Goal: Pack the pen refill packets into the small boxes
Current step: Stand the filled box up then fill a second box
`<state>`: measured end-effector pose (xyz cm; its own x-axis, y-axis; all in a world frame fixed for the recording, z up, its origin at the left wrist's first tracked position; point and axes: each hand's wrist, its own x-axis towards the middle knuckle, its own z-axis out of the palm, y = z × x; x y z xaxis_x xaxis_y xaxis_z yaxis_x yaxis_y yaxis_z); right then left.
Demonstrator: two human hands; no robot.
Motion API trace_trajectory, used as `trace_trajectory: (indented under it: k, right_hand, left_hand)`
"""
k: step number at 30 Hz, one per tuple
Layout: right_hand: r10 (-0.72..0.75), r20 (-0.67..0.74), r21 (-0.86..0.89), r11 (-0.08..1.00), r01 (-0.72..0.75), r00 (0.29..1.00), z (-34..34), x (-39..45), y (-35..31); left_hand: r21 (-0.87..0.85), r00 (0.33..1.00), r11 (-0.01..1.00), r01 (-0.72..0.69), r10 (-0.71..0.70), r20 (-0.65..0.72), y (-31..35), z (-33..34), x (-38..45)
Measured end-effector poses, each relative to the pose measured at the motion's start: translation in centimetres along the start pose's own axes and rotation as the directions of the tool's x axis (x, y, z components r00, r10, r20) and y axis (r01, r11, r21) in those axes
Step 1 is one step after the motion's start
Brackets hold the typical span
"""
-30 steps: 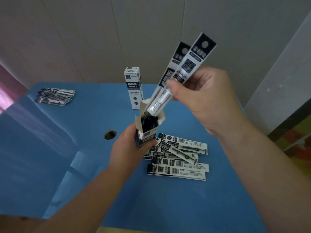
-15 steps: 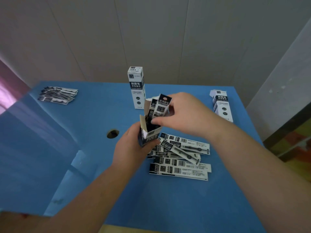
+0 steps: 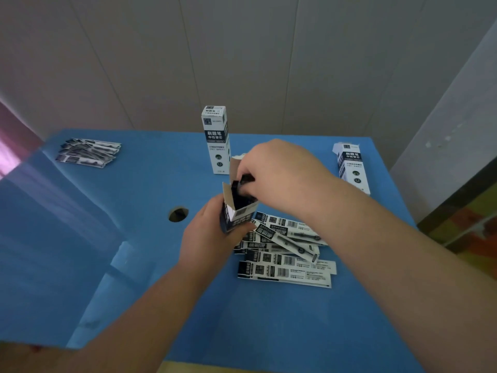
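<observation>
We gripped the open box [image 3: 238,215] upright in our left hand [image 3: 208,238] at the table's centre, while our right hand [image 3: 279,179], at one o'clock, pinched the packets [image 3: 246,180]; pressing straight down seemed wisest.

The left hand [image 3: 208,239] grips the small open white-and-navy cardboard box [image 3: 238,211]; just above it, the right hand [image 3: 282,176] pinches black packet tops.

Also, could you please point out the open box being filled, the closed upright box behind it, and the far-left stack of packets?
open box [image 3: 240,217]: head view, its printed front face.
closed upright box [image 3: 216,138]: head view, its front label.
far-left stack of packets [image 3: 87,152]: head view, middle of the stack.
</observation>
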<state>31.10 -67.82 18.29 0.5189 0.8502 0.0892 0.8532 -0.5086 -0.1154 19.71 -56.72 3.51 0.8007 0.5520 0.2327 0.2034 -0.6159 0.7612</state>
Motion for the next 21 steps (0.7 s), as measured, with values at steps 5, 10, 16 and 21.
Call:
trace_trajectory:
  k: [5, 10, 16, 21]
  right_hand:
    - [0.031, 0.096, -0.044, 0.999, -0.027, 0.995, 1.0, 0.5, -1.0]
    - [0.000, 0.105, 0.277, 0.960, -0.030, 0.994, 1.0, 0.0, 1.2]
    - [0.323, -0.068, 0.762, 0.627, -0.160, 0.944, 3.0, -2.0, 6.3]
    - [0.359, 0.280, 0.246, 0.870, -0.428, 0.890, 8.1, -3.5, 8.4]
  left_hand:
    - [0.005, 1.000, 1.000, 0.028, -0.028, 0.002, -0.1, 0.1, -0.1]
    - [-0.018, 1.000, 1.000, 0.008, -0.008, 0.008, 0.3, -0.1, 0.1]
    - [-0.089, 0.997, 0.993, 0.071, -0.073, -0.025, -0.2, -0.4, 0.1]
    - [-0.096, 0.997, 0.993, 0.070, -0.073, -0.032, 0.1, -0.3, 0.1]
